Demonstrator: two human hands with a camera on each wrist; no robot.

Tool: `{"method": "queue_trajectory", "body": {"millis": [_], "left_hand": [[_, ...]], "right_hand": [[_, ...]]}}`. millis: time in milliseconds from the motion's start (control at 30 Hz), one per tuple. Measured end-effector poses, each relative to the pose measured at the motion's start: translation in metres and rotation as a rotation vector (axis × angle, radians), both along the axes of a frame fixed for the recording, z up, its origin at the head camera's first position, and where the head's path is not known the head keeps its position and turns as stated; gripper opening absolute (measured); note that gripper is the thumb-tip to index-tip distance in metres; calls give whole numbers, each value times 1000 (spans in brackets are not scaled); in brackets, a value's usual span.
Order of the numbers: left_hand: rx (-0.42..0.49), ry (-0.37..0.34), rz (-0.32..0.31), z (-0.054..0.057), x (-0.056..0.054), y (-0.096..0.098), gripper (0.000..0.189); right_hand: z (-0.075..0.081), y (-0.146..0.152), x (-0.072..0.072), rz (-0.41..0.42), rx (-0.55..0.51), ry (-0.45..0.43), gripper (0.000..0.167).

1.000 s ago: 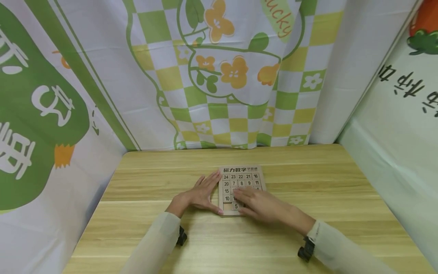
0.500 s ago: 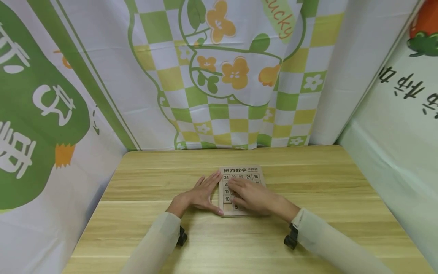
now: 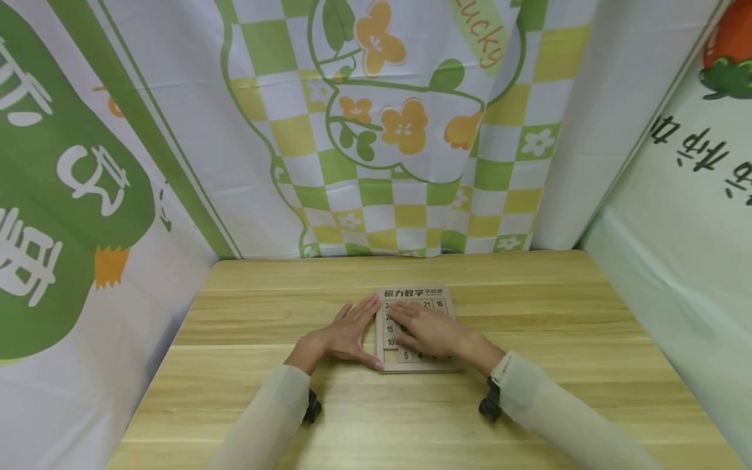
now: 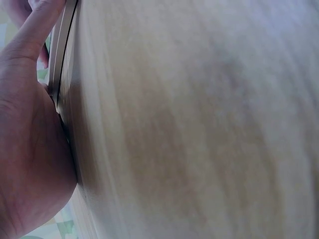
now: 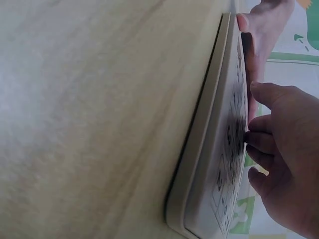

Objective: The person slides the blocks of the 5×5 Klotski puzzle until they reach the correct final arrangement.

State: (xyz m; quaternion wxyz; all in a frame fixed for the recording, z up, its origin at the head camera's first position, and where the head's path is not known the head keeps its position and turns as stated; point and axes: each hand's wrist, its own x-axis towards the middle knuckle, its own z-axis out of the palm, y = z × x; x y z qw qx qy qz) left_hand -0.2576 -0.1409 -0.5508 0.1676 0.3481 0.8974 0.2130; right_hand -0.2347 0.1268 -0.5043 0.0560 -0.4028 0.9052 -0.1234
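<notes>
A wooden number sliding puzzle (image 3: 436, 293) lies flat on the table, with dark Chinese lettering along its top border. My left hand (image 3: 345, 334) rests at its left edge, fingers spread and fairly straight, the thumb at the lower-left corner. Across the numbered tiles lies my right hand (image 3: 437, 334), covering many in the middle and right. In the right wrist view its fingertips (image 5: 251, 137) touch the tiles, the fingers slightly bent. A gap (image 3: 390, 357) shows in the bottom-left of the frame, beside the tile marked 5 (image 3: 406, 356).
The light wood-grain table (image 3: 258, 307) extends around the puzzle. Behind it hangs a green and yellow checked cloth (image 3: 376, 215) with flowers. Printed white cloths (image 3: 675, 215) stand at both sides. A small black camera (image 3: 489, 401) is strapped to the right wrist.
My right hand has moved left and up across the tiles, now covering upper-row numbers and uncovering more of the bottom row. My left hand has stayed put.
</notes>
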Motion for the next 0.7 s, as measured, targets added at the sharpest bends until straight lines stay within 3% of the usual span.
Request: {"method": "queue_trajectory", "body": {"millis": [233, 500, 700], "left_hand": [[-1, -1, -9, 2, 0, 0, 147], [8, 27, 0, -9, -5, -4, 148], [5, 17, -9, 4, 2, -1, 146]], "right_hand": [[-2, -1, 10, 19, -5, 48, 64], [1, -3, 25, 54, -38, 103, 57], [4, 1, 33, 77, -36, 57, 57]]}}
